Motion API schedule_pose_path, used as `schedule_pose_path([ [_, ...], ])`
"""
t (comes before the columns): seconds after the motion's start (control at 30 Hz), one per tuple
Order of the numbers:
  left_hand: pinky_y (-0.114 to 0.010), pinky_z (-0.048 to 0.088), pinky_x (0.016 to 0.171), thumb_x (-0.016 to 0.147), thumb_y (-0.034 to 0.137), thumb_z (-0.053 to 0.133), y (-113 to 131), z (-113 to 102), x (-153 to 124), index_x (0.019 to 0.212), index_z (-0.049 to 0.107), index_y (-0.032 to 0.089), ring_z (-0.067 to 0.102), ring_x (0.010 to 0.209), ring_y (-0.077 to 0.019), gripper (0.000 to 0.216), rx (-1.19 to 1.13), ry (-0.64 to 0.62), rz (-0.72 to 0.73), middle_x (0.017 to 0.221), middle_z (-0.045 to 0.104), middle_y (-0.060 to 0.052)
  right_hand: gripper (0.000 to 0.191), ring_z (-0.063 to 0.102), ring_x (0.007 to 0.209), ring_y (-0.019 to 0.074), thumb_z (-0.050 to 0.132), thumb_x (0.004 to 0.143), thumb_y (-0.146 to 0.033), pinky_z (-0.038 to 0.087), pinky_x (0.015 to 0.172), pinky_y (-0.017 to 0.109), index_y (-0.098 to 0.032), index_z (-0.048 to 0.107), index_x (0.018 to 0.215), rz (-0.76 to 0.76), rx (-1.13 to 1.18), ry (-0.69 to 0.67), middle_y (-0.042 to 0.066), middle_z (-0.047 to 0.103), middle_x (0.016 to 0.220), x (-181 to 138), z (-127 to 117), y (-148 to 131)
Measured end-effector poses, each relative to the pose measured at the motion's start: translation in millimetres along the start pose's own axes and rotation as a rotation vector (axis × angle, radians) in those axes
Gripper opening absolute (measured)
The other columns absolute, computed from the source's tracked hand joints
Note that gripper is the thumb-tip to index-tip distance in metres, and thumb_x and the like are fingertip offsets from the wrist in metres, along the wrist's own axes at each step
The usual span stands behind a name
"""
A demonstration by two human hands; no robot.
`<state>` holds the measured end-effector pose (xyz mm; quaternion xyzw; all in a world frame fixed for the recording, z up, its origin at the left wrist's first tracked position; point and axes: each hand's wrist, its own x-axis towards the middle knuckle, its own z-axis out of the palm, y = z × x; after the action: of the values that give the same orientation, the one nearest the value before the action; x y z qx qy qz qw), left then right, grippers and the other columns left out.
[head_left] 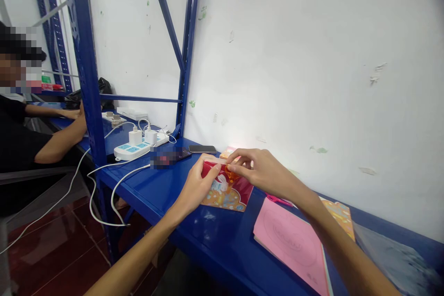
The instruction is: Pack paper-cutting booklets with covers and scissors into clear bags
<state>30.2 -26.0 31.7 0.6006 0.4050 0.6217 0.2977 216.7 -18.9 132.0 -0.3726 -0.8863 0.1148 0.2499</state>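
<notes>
Red envelope with rabbit print lies on blue desk, tilted, both hands on its top edge. Left hand grip pinches envelope's left corner; right hand grip pinches its flap. Pink booklet just right of envelope. Power strip and phone left of envelope, farther back.
</notes>
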Motion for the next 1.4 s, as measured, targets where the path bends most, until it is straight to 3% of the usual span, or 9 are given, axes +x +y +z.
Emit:
schedule_pose_path([
  [0.23,-0.03,0.048,0.084,0.096,0.043,0.056,2.6,-2.5,0.0,0.104,0.062,0.021,0.062,0.096,-0.0221,0.024,-0.051,-0.03,0.001,0.101,0.067,-0.002,0.023,0.065,0.077,0.0213,0.06,0.096,-0.041,0.046,0.068,0.035,-0.028,0.078,0.09,-0.002,-0.121,0.058,0.003,0.078,0.091,0.1,-2.8,-0.4],
  [0.33,-0.029,0.049,0.081,0.095,0.039,0.056,1.9,-5.8,0.1,0.104,0.06,0.022,0.062,0.092,-0.0206,0.02,-0.095,-0.075,0.003,0.097,0.065,-0.001,0.026,0.064,0.096,0.0273,0.065,0.093,-0.047,0.048,0.079,0.04,-0.028,0.074,0.107,-0.021,-0.216,0.104,0.006,0.076,0.107,1.0,-4.2,7.2],
  [0.43,-0.028,0.05,0.078,0.086,0.029,0.065,-0.7,-8.6,1.5,0.107,0.057,0.023,0.063,0.089,-0.0199,0.023,-0.116,-0.099,-0.002,0.097,0.064,0.0,0.049,0.06,0.114,0.0317,0.074,0.086,-0.048,0.047,0.092,0.044,-0.027,0.064,0.129,-0.057,-0.247,0.011,0.01,0.07,0.125,1.2,-4.3,23.0],
  [0.5,-0.029,0.052,0.074,0.083,0.025,0.067,-2.2,-9.2,3.1,0.111,0.054,0.024,0.064,0.085,-0.0199,0.031,-0.125,-0.104,-0.009,0.096,0.066,0.001,0.051,0.063,0.111,0.0306,0.075,0.085,-0.043,0.049,0.09,0.042,-0.028,0.062,0.132,-0.043,-0.212,-0.096,0.01,0.071,0.124,1.3,-4.2,33.9],
  [0.67,-0.029,0.055,0.069,0.086,0.032,0.067,-2.4,-9.2,8.9,0.105,0.054,0.023,0.069,0.079,-0.0201,0.025,-0.145,-0.085,-0.029,0.091,0.069,-0.001,0.023,0.072,0.09,0.0255,0.065,0.093,-0.039,0.052,0.067,0.032,-0.023,0.072,0.108,0.047,-0.067,-0.187,0.009,0.078,0.106,1.9,-10.8,44.5],
  [0.87,-0.029,0.056,0.069,0.087,0.038,0.068,-6.5,-15.3,13.3,0.105,0.058,0.023,0.07,0.078,-0.0193,0.025,-0.142,-0.077,-0.023,0.095,0.071,-0.002,0.019,0.072,0.091,0.0229,0.062,0.096,-0.039,0.053,0.067,0.03,-0.025,0.072,0.105,0.022,0.057,-0.096,0.007,0.079,0.104,1.8,-18.3,40.9],
  [0.97,-0.028,0.055,0.065,0.089,0.04,0.065,-7.0,-19.4,14.5,0.101,0.059,0.023,0.07,0.074,-0.0192,0.021,-0.109,-0.087,-0.014,0.088,0.071,-0.001,0.011,0.071,0.084,0.02,0.065,0.093,-0.034,0.051,0.064,0.029,-0.023,0.066,0.091,-0.01,0.06,-0.066,0.004,0.077,0.092,3.9,-14.5,44.7],
  [1.13,-0.025,0.052,0.061,0.086,0.035,0.069,-1.5,-28.1,17.1,0.099,0.065,0.021,0.07,0.073,-0.0187,0.019,-0.01,-0.075,0.021,0.087,0.071,-0.001,0.014,0.068,0.079,0.0188,0.072,0.087,-0.031,0.046,0.062,0.028,-0.022,0.062,0.079,-0.009,0.039,-0.071,0.003,0.075,0.086,6.0,-12.0,50.7],
  [1.4,-0.023,0.049,0.06,0.087,0.038,0.071,-2.7,-39.5,19.7,0.095,0.058,0.023,0.067,0.073,-0.0164,0.021,0.046,-0.157,0.071,0.086,0.065,0.001,0.026,0.068,0.083,0.0189,0.071,0.087,-0.031,0.045,0.062,0.027,-0.022,0.055,0.07,-0.002,0.055,-0.143,0.001,0.071,0.082,4.5,-15.4,51.7],
])
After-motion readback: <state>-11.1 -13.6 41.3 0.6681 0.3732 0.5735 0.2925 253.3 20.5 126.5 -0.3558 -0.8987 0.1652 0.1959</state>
